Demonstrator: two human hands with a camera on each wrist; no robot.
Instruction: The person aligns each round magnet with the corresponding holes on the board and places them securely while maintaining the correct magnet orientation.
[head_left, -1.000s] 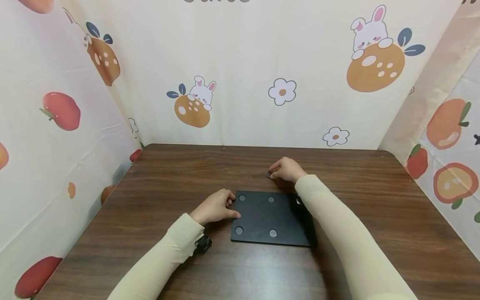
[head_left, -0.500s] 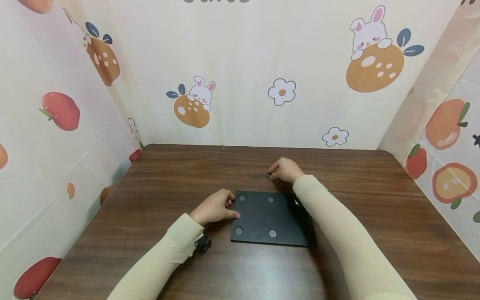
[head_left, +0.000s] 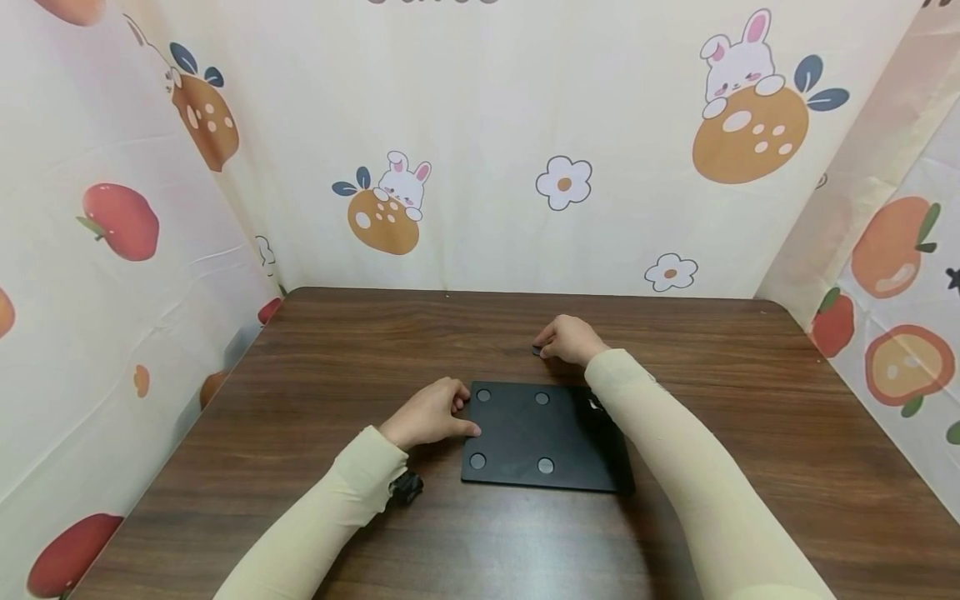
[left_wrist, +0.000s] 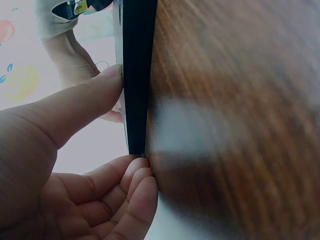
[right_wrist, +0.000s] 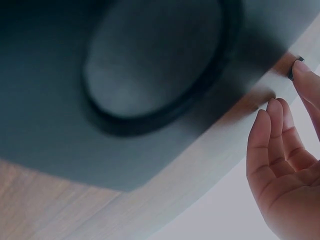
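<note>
A flat black board [head_left: 510,433] lies on the table, with several round grey inset discs, such as the front one [head_left: 546,467]. My left hand [head_left: 427,414] holds the board's left edge, thumb [left_wrist: 107,80] on the upper face and curled fingers at the side. Beyond the far edge, my right hand [head_left: 573,340] pinches a small dark disc [head_left: 536,351] between thumb and finger, close to the tabletop. In the right wrist view, that disc [right_wrist: 296,67] shows only as a thin dark edge. My right sleeve hides the board's far right corner.
The brown wood-grain table [head_left: 360,358] extends around the board. A printed curtain [head_left: 480,208] stands behind the table and along both sides. A black device [head_left: 407,487] is strapped at my left wrist.
My right hand shifts very slightly left with the small dark disc. My left hand and the board stay in place.
</note>
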